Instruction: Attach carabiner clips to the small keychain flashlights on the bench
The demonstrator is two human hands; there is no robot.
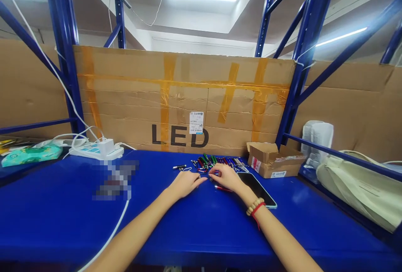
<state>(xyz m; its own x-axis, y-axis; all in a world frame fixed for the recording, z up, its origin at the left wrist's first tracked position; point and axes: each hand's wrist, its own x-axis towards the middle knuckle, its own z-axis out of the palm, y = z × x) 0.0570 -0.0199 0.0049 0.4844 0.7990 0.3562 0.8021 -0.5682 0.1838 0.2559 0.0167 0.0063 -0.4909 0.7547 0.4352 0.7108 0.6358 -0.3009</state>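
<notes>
My left hand is over the blue table, fingers curled and thumb pointing right. Opposite it my right hand bends its forefinger and thumb together. The fingertips of both hands nearly meet; anything held there is too small to make out. Behind them lies a pile of small shiny pen-like tubes in green, red, purple and silver. One black and silver tube rests apart, left of the pile. A red tube lies under my right hand. Thin silver clips show just beyond my left hand.
A dark-screened phone lies beside my right wrist. An opened small carton stands behind it. At left are a white power strip, a cable and a green packet. Blue rack posts and a cardboard wall bound the table.
</notes>
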